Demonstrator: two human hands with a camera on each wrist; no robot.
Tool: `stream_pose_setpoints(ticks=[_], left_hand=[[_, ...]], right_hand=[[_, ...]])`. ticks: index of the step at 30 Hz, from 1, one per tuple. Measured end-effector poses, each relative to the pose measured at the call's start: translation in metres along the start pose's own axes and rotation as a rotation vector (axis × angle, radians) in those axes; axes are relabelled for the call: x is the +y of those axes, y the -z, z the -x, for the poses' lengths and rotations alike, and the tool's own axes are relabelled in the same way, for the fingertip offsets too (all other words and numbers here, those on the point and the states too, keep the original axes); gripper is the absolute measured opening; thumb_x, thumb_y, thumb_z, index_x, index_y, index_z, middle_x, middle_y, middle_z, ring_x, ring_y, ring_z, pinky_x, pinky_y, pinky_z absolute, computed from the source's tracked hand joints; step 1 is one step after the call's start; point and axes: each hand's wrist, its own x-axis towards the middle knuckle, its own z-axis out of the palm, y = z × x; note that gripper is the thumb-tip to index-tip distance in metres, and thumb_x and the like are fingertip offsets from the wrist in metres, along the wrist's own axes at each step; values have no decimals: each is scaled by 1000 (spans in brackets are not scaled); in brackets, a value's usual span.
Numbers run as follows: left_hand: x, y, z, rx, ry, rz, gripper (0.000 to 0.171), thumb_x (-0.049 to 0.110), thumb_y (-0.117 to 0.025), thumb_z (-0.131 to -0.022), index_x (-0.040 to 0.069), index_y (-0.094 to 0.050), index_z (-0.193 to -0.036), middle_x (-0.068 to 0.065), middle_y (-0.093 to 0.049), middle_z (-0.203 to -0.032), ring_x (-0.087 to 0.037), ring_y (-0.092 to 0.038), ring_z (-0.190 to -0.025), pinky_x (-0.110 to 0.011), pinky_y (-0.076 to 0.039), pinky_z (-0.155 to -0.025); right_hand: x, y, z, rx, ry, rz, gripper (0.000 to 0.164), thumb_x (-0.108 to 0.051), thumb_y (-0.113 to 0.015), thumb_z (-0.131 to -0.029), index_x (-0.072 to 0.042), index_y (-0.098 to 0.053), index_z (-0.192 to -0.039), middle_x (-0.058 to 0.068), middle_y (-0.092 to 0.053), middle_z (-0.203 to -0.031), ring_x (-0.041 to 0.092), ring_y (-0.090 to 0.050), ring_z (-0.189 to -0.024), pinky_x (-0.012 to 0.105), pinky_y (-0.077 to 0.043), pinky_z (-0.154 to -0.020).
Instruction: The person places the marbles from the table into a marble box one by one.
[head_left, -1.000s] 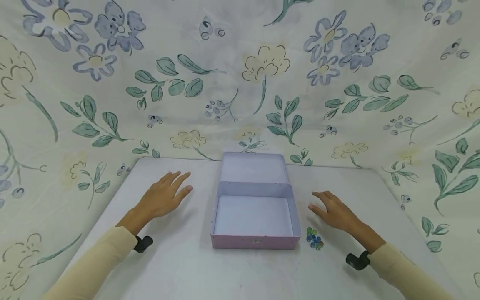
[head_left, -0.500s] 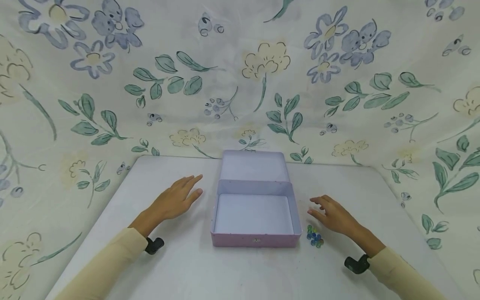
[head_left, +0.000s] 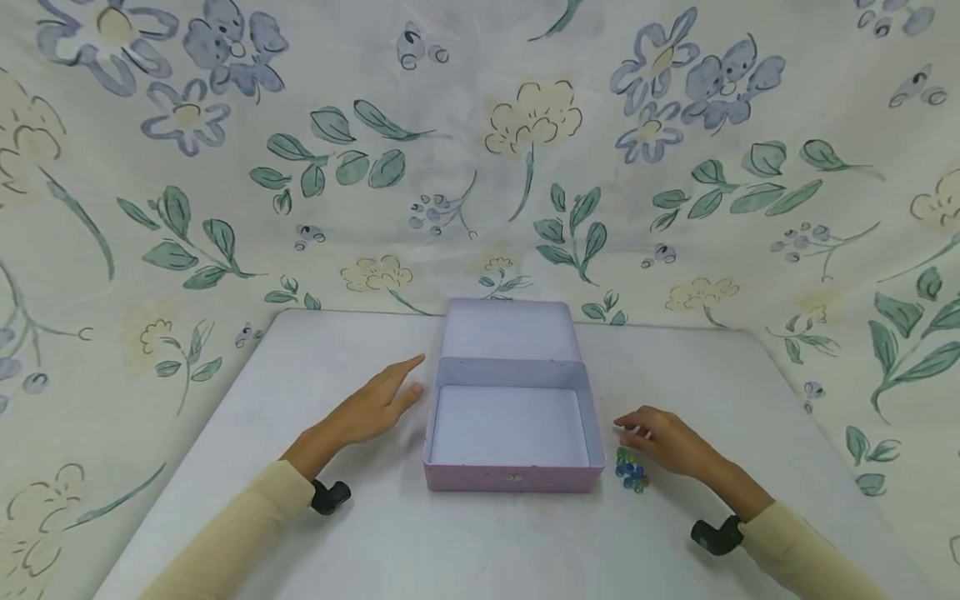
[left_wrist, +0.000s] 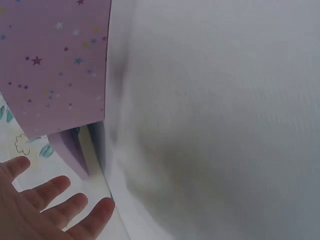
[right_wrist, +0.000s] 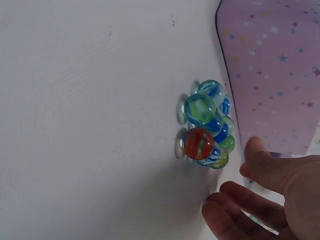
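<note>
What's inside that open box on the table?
Inside the box, only its pale floor and inner walls show. The strip just behind its front wall is hidden by that wall.

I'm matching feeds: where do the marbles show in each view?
Head: marbles lower right of centre, just right of the box, by the right hand.
Left wrist: not in this picture.
Right wrist: right of centre, just left of the box.
Shared landmark: the box, lower middle in head, upper left in left wrist, upper right in right wrist.
</note>
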Motion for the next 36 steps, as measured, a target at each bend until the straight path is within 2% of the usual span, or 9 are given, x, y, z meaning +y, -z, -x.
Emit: stream_pose_setpoints(ticks=[4, 11, 13, 15, 19, 25, 30, 36], left_hand=[[0, -6, -1, -9, 3, 99, 68, 53, -34, -106, 14, -21, -160, -17, -25, -164, -41, -23, -152, -63, -21, -121], [-3, -16, -3, -38, -22, 213, 71, 41, -53, -103, 15, -20, -160, -19, -23, -164, -47, -32, -146, -61, -41, -111], [-3, -18, -2, -36, -35, 252, 71, 39, -55, -102, 17, -21, -160, -19, -24, -164, -48, -34, -145, -61, -42, -109], [-3, -19, 0, -40, -55, 313, 70, 37, -56, -102, 19, -20, -160, -18, -23, -164, -48, -35, -144, -63, -41, -109], [-2, -23, 3, -96, -86, 454, 70, 32, -55, -103, 23, -16, -161, -14, -17, -167, -47, -31, -146, -65, -36, -112], [2, -27, 5, -147, -56, 640, 72, 24, -53, -103, 26, -12, -162, -11, -7, -169, -50, -22, -149, -59, -43, -110], [3, -30, 8, -143, -35, 708, 72, 21, -53, -103, 31, -12, -161, -9, -5, -169, -48, -19, -151, -59, -42, -110], [0, -34, 8, -136, 2, 738, 70, 24, -53, -103, 35, -14, -161, -9, -7, -169, -47, -21, -151, -59, -41, -111]], right_hand=[[1, 0, 1, -27, 24, 0, 23, -4, -68, -91, 1, -72, -113, 3, -71, -98, 10, -66, -86, 23, -58, -76], [-2, -1, 2, -56, 102, -13, 21, 0, -68, -89, 1, -74, -109, 4, -73, -97, 12, -68, -88, 22, -58, -75], [-3, -1, 2, -56, 120, -12, 19, 2, -69, -88, 0, -75, -106, 5, -73, -97, 13, -69, -88, 22, -58, -76], [-3, -2, 1, -57, 131, -15, 19, 4, -69, -87, -1, -76, -104, 5, -74, -96, 13, -69, -88, 21, -59, -76], [-2, -4, 2, -53, 159, -20, 17, 5, -69, -86, -1, -77, -100, 4, -74, -93, 11, -69, -86, 21, -59, -75], [0, -6, 2, -41, 188, -13, 15, 3, -71, -85, -3, -79, -96, 3, -74, -91, 10, -69, -84, 20, -59, -74], [-1, -5, 3, -46, 182, -19, 15, 4, -72, -84, -2, -79, -96, 3, -74, -90, 8, -69, -83, 19, -58, -73], [-2, -4, 3, -54, 166, -32, 14, 3, -71, -85, -2, -79, -96, 3, -74, -90, 8, -69, -83, 19, -58, -72]])
